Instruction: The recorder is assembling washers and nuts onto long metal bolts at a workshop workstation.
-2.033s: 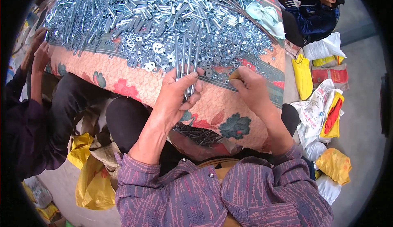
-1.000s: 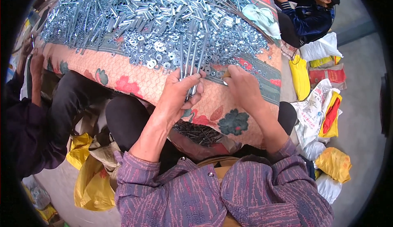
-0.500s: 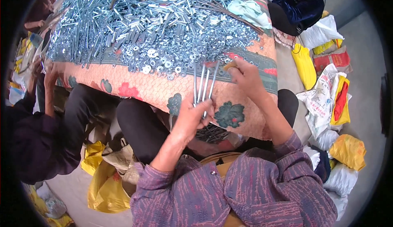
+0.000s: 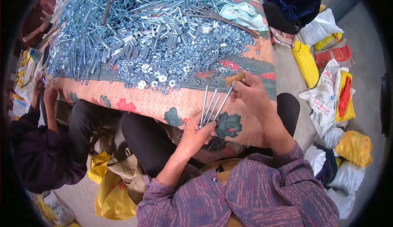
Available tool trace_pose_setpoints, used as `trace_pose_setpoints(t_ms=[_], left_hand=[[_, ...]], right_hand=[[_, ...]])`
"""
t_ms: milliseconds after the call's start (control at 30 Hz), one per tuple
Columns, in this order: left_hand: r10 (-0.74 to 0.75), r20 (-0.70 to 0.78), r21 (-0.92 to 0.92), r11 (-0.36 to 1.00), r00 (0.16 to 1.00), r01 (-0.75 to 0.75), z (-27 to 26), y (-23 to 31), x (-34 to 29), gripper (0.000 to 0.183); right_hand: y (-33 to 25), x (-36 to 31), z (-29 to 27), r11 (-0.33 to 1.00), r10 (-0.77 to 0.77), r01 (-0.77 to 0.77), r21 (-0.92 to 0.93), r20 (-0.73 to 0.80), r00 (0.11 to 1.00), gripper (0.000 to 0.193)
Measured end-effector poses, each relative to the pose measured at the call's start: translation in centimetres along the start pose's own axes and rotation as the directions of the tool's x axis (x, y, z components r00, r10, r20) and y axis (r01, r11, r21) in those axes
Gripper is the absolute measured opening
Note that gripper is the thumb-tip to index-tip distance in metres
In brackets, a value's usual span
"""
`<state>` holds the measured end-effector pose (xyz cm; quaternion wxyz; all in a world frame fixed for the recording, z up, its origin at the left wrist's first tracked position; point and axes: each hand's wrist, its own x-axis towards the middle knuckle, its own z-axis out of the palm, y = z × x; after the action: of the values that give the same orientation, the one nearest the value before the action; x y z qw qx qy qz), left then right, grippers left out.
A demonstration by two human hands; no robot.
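Observation:
My left hand, fingers closed, grips several slim silvery metal rods that fan upward over the front edge of the padded table. To their upper right, my right hand pinches the top end of the rightmost rod between thumb and fingers. A tan, stubby cover seems to sit over its index finger. Beyond both hands, a heap of metal rods and tubes spreads over the table, with loose washers along its near side.
Patterned pink-and-green cloth covers the table. A pale green rag and long dark bars lie at its far right. One person sits at left, another at far right. Sacks and yellow bags lie on the floor.
My left hand has lowered slightly and the rods now lean to the right. My right hand has come down from above them to one rod's top end. The whole view has shifted a little.

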<state>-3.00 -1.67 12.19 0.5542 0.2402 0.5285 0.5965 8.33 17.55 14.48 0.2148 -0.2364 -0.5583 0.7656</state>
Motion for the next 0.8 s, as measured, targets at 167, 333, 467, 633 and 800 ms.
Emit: trace_pose_setpoints(t_ms=[167, 333, 467, 633, 800], left_hand=[[-0.133, 0.039, -0.129, 0.982, 0.99, 0.137, -0.5, 0.6, 0.2, 0.018], [-0.201, 0.132, -0.381, 0.894, 0.971, 0.237, -1.2, 0.4, 0.2, 0.015], [-0.179, 0.04, -0.481, 0.859, 0.983, 0.175, -0.8, 0.1, 0.4, 0.014], [-0.073, 0.06, -0.51, 0.855, 0.996, 0.093, -2.1, 0.2, 0.6, 0.01], [-0.049, 0.043, -0.489, 0.87, 0.998, 0.064, -2.4, -0.1, 0.4, 0.011]], right_hand=[[0.3, -0.6, 1.5, 0.985, -0.081, 0.091, 0.144, -0.074, 0.994, 0.01], [1.2, -1.8, 2.6, 0.809, -0.427, 0.347, -0.475, -0.067, 0.902, 0.007], [1.4, -2.1, 2.8, 0.436, -0.473, 0.629, -0.644, 0.431, 0.769, 0.017], [-0.3, -1.5, 2.4, 0.487, -0.505, 0.493, -0.721, 0.228, 0.832, 0.02], [-1.0, 5.9, -3.4, 0.173, -0.509, 0.199, -0.964, 0.086, 0.857, 0.033]])
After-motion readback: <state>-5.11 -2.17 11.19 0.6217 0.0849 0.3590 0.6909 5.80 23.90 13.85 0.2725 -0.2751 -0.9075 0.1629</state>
